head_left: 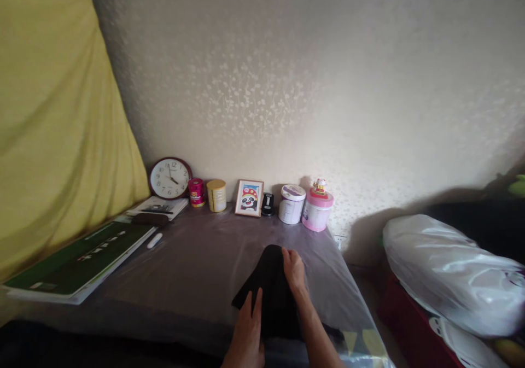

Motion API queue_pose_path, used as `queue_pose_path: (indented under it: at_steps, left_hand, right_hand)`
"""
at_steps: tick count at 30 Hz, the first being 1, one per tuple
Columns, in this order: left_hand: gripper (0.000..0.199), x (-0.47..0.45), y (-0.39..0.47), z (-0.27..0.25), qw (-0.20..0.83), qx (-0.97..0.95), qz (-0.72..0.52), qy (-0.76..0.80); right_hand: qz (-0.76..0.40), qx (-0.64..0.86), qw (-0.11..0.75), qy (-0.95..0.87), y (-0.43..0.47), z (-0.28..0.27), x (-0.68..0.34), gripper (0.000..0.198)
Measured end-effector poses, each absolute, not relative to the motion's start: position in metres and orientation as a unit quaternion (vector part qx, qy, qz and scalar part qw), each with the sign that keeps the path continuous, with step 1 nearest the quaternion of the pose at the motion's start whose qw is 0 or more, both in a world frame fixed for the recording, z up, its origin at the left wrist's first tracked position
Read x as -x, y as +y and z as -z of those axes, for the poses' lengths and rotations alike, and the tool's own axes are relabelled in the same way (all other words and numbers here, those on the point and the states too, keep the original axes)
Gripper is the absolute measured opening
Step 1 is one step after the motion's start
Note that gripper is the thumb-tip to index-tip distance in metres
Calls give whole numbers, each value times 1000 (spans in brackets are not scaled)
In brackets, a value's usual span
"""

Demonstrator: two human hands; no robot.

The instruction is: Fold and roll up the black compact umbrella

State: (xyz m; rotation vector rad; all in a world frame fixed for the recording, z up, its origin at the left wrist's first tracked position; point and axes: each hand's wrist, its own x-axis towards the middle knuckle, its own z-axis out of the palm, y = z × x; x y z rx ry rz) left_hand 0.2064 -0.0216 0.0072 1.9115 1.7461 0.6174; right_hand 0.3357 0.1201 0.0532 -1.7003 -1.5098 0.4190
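Note:
A piece of black cloth, its exact kind unclear, lies partly raised over the near right part of the table. My right hand grips its right upper edge, fingers curled round and thumb pressed on it. Low on the cloth's left side, my left hand rests against it with two fingers stretched out and spread. The cloth's lower end falls between my forearms, and a dark strip of it shows to the right of my right forearm.
Against the wall on the grey-covered table stand a clock, a red can, a yellow-lidded can, a panda picture and two tubs. Green book at left; white bag beyond the right edge.

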Motion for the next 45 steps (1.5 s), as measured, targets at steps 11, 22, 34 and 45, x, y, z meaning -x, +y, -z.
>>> queue_pose_path:
  at_steps: [11, 22, 34, 45]
  left_hand:
    - [92, -204, -17, -18, 242, -709, -229, 622]
    - [67, -171, -35, 12, 190, -709, -228, 640]
    - [73, -203, -11, 4, 129, -754, -159, 624]
    - [79, -202, -3, 38, 17, -747, -125, 653]
  right_hand:
    - [-236, 643, 354, -636, 123, -47, -305, 23]
    - [-239, 580, 300, -719, 101, -59, -299, 23]
    - [-139, 480, 312, -808, 78, -53, -305, 26]
    - [-104, 431, 352, -824, 117, -20, -316, 30]
